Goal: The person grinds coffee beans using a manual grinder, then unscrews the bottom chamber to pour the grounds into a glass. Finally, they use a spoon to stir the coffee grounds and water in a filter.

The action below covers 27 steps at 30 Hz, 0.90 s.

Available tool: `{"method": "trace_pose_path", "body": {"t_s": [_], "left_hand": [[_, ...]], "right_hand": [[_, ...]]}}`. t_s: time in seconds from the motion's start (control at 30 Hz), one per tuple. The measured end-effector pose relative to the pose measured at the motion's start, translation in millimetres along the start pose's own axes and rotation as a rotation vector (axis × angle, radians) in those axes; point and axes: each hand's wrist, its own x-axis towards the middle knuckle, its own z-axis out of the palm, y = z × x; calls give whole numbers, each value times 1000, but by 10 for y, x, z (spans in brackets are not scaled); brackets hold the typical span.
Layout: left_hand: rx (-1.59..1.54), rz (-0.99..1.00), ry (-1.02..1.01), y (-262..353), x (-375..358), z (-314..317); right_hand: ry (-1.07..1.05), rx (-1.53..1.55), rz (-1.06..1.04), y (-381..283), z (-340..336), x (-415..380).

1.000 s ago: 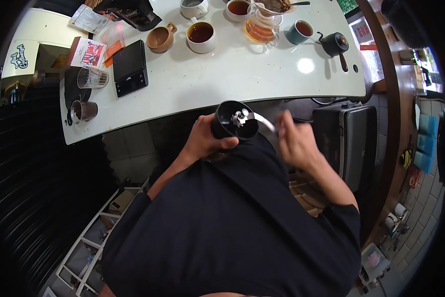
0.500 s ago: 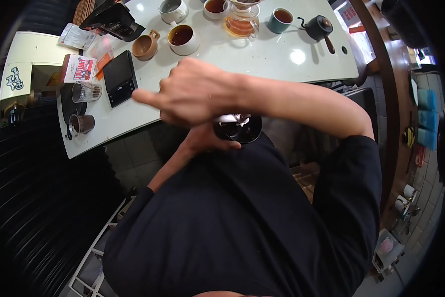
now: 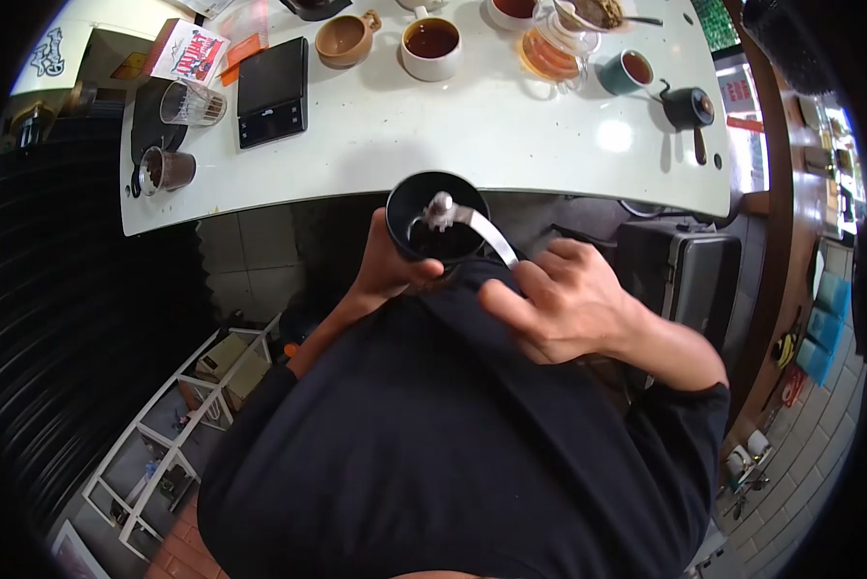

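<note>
Grinding appears under way: left hand point(image 3: 387, 265) wraps the black hand grinder point(image 3: 436, 218) held against the chest below the white table point(image 3: 472, 145), right hand point(image 3: 559, 304) fingers closed around its crank handle point(image 3: 486, 234), another turn likely due.

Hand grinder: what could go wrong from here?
1. The hand grinder is held in the air against the body by the left hand alone, off the table; a slip could drop it to the floor.
2. The right hand grips only the crank handle's end; it may slip off.
3. The grinder looks open-topped, so contents could spill.
</note>
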Motion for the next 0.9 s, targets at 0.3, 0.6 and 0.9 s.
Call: {"method": "trace_pose_path", "body": {"t_s": [0.3, 0.6, 0.9], "left_hand": [[628, -60, -99, -6, 93, 208], [64, -6, 174, 71, 133, -79], [846, 882, 161, -79, 260, 96]], "right_hand": [[145, -40, -255, -134, 87, 896], [-86, 24, 363, 1064, 480, 199], [193, -235, -229, -346, 211, 852]]}}
